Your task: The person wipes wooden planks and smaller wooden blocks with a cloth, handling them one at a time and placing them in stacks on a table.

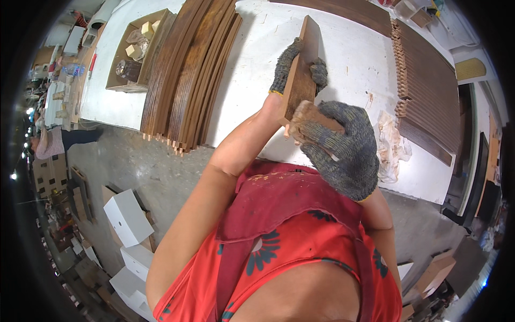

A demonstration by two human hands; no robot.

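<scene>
And it's the left hand, in a dark grey knitted glove with a yellow cuff [286,67], locked around a long, flat board of brown wood [303,67]! The glove shows along both long sides of that board, wrapped around its middle stretch, finger ends curled over the right side. The board sits tilted above the white, marked worktop [252,80], running away from the body, its near end close to the apron; whether the far end touches down, I cannot tell.

In from the right comes the right hand, in a matching dark grey glove [346,147], closed around a brown block with a fuzzy tan face [310,115]. That block is right up at the board's near end, overlapping it in this view, and the right hand sits just beside the wood, to its right. Short, pale wooden pegs [287,130] poke out below the block at that same end.

Look left: a stack of long, dark brown boards [185,70] lies well apart from the left hand, and beyond it an open tan box [111,80] carries pale yellow blocks [133,51]. Over on the right, a broad row of brown slats [429,88] fills that side, with a crumpled whitish sheet [390,150] just beside the right hand. Below it all, a dark red apron [289,204] spans the front of the body.
</scene>
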